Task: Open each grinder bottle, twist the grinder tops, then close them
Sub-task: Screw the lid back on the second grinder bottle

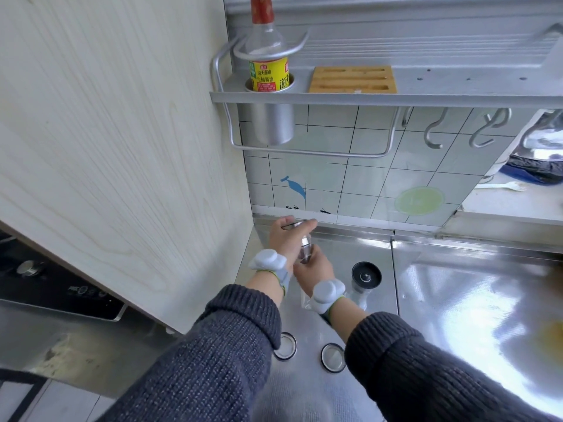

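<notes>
A clear glass grinder bottle [305, 250] is held tilted above the steel counter near the back wall. My left hand [288, 239] is closed around its top end, where a dark rim shows between the fingers. My right hand [315, 268] grips the bottle's lower body from below. A second grinder bottle [365, 277] with a black grinder top stands upright on the counter just right of my right wrist. Two round clear lids with dark rims [285, 346] [333, 357] lie flat on the counter between my forearms.
A pale wooden cabinet side [122, 147] rises close on the left. Above hangs a metal rack [335, 97] with a soy sauce bottle [268, 71], a wooden knife block [353, 79] and hooks. The steel counter [457, 300] stretches to the right. A black stove [45, 284] sits at lower left.
</notes>
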`<action>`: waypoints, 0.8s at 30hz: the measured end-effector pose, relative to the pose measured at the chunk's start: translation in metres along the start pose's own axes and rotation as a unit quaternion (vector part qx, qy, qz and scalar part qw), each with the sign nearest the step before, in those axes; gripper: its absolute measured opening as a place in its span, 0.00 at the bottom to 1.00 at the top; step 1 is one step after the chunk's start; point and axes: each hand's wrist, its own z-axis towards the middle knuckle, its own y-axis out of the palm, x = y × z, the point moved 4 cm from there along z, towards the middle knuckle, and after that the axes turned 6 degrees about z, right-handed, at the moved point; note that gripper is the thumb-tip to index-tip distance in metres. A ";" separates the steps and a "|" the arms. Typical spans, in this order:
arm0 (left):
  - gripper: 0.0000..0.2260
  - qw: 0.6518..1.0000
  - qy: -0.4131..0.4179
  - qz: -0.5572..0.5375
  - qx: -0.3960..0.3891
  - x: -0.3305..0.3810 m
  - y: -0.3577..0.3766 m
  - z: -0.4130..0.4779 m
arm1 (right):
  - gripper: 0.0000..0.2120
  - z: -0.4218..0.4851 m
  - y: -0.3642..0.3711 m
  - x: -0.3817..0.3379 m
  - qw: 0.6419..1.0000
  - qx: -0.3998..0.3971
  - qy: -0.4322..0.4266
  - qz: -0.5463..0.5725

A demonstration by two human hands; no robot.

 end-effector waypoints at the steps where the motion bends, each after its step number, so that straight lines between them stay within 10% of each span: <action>1: 0.27 0.999 -0.009 -0.030 -0.043 0.001 -0.001 0.002 | 0.06 0.000 -0.002 -0.002 0.999 -0.020 -0.008 0.039; 4: 0.20 0.977 -0.047 -0.091 -0.185 0.009 -0.008 0.001 | 0.04 -0.002 -0.005 -0.011 0.971 -0.175 0.031 0.160; 7: 0.18 0.934 -0.088 -0.167 -0.303 0.010 -0.009 -0.002 | 0.04 -0.019 0.001 -0.021 0.860 -0.378 0.130 0.319; 10: 0.17 0.923 -0.095 -0.190 -0.320 0.011 -0.006 -0.002 | 0.03 -0.024 0.005 -0.026 0.797 -0.414 0.156 0.411; 13: 0.09 0.958 -0.093 -0.119 -0.244 0.006 -0.010 0.002 | 0.02 -0.011 0.010 -0.010 0.862 -0.351 0.154 0.333; 16: 0.22 0.995 -0.067 0.044 -0.066 -0.004 -0.017 0.012 | 0.06 0.014 0.007 0.008 0.985 -0.133 0.089 0.070; 20: 0.24 0.991 -0.013 0.117 0.068 -0.001 -0.011 0.012 | 0.15 0.019 0.014 0.004 0.994 0.002 0.030 -0.102; 24: 0.13 0.995 -0.057 0.051 -0.069 0.002 -0.017 0.012 | 0.09 0.010 0.011 -0.003 0.980 -0.153 0.095 0.087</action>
